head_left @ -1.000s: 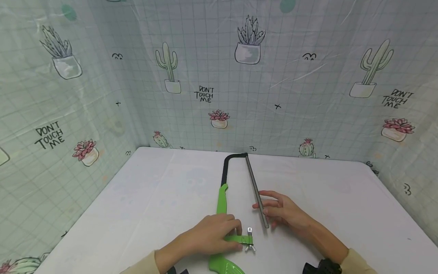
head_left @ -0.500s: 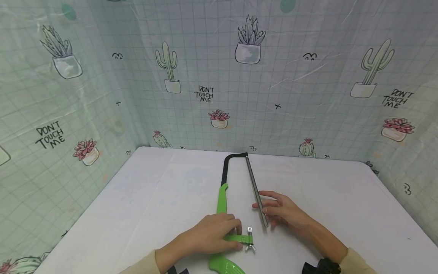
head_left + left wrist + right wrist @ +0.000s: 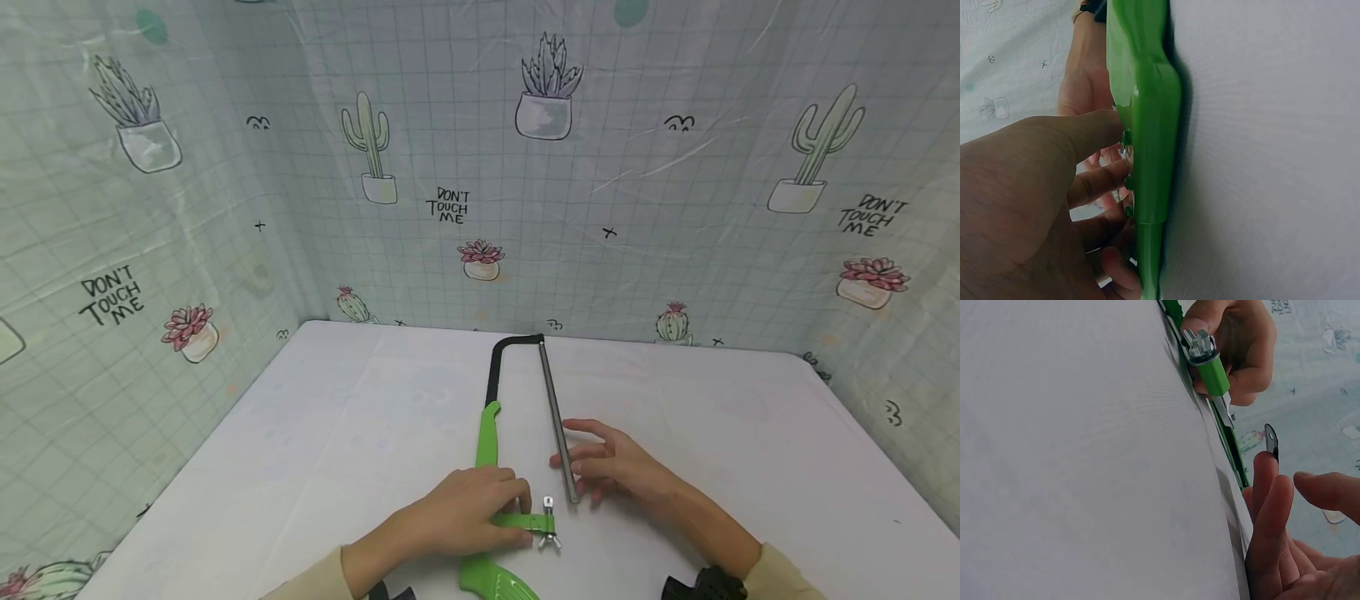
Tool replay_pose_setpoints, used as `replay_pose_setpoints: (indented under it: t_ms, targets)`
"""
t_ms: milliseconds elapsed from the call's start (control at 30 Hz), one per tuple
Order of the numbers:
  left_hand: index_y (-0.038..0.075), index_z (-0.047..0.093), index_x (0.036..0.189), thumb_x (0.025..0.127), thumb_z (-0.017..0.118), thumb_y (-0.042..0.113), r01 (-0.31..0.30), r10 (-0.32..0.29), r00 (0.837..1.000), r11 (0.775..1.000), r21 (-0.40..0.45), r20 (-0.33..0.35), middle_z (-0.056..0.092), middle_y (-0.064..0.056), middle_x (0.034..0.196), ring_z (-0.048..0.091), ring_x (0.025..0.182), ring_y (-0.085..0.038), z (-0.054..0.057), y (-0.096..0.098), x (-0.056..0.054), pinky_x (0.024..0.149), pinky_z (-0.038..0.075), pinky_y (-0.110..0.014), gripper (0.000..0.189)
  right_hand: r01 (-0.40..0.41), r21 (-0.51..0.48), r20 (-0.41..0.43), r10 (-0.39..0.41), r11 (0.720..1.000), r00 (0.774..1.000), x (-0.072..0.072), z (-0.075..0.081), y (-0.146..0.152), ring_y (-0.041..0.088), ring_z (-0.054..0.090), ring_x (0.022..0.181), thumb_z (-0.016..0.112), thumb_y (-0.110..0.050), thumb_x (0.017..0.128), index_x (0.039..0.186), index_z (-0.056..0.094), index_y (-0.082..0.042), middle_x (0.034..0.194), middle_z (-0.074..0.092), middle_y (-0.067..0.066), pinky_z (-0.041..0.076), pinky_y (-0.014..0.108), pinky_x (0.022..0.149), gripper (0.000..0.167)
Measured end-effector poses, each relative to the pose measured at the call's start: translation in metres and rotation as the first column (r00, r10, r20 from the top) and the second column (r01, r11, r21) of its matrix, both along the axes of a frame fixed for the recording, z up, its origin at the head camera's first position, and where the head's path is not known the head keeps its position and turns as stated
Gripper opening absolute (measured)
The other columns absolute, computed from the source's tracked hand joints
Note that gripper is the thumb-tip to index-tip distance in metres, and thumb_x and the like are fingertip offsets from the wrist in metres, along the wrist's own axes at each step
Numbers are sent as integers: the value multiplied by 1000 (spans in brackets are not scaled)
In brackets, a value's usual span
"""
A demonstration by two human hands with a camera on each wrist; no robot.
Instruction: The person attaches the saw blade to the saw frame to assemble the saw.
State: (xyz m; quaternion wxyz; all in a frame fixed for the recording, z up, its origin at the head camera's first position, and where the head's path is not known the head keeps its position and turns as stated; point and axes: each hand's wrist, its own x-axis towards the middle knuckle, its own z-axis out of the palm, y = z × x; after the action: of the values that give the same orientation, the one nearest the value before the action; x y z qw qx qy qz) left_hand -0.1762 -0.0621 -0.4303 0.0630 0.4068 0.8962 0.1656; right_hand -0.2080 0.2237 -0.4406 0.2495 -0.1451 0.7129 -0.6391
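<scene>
A hacksaw with a green handle (image 3: 487, 437) and a black frame (image 3: 495, 371) lies on the white table. My left hand (image 3: 472, 510) grips it around the green part, by the short arm that bears a metal blade pin (image 3: 548, 504) and wing nut. The grey blade (image 3: 552, 392) meets the frame at its far corner; its near end is loose, to the right of the pin. My right hand (image 3: 622, 467) holds the blade near that loose end, thumb on one side and a finger across behind it. In the right wrist view, the blade's holed tip (image 3: 1271, 439) pokes past the fingertips.
The white table (image 3: 360, 400) extends around the saw. Behind and beside it hangs a cactus-print cloth (image 3: 480, 150). A black strap (image 3: 705, 583) shows by the right wrist.
The loose end of the blade has swung slightly left toward the pin, with my right hand moving along. My left hand and the saw frame stay where they were.
</scene>
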Motion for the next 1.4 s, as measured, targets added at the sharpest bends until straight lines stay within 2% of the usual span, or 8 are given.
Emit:
replay_pose_setpoints:
  t_ms: [400, 667, 867, 1100, 1233, 1400]
  targets:
    - [33, 67, 104, 91, 70, 56, 1, -1, 1000, 1000, -6, -6, 52, 20, 85, 47, 76, 4, 1, 0, 0, 65, 39, -16, 27, -13, -2, 25, 13, 1000, 1000, 9, 2, -12, 17, 74, 83, 64, -10, 95, 156, 26, 1, 130, 69, 22, 58, 29, 65, 72]
    - [33, 66, 105, 92, 70, 56, 1, -1, 1000, 1000, -7, -1, 52, 20, 85, 47, 77, 4, 3, 0, 0, 64, 39, -17, 27, -55, -16, 1, 56, 998, 998, 7, 0, -12, 17, 74, 86, 63, -10, 96, 147, 43, 5, 132, 69, 20, 58, 28, 65, 57]
    - [33, 63, 121, 92, 70, 55, -7, 7, 1000, 1000, -6, -2, 50, 17, 85, 46, 77, 2, 1, 0, 0, 65, 39, -18, 38, -82, -6, -11, 82, 997, 997, 7, 0, -12, 17, 73, 89, 63, -11, 96, 143, 51, 5, 136, 66, 20, 59, 28, 69, 50]
    - [38, 55, 139, 93, 69, 56, -8, 9, 1000, 1000, -4, 14, 52, 18, 89, 48, 81, 3, 0, -1, 0, 68, 41, -19, 51, -84, -3, -17, 84, 996, 996, 9, -1, -12, 16, 74, 88, 63, -13, 99, 141, 54, 6, 139, 64, 21, 58, 28, 68, 47]
    - [40, 54, 141, 93, 68, 56, 3, -3, 1000, 1000, -11, -1, 51, 18, 87, 46, 78, 3, 2, -1, 0, 65, 39, -18, 52, -81, 12, -21, 81, 997, 996, 9, -2, -13, 16, 74, 86, 63, -14, 99, 143, 51, 5, 139, 64, 22, 58, 27, 66, 50]
    - [41, 57, 139, 94, 67, 56, 14, -14, 1000, 1000, -9, -18, 48, 18, 84, 43, 73, 3, 2, 0, 0, 61, 37, -18, 49, -8, 56, -3, 9, 998, 1000, 10, -2, -15, 18, 74, 83, 62, -16, 99, 155, 30, 0, 133, 67, 20, 57, 29, 64, 67]
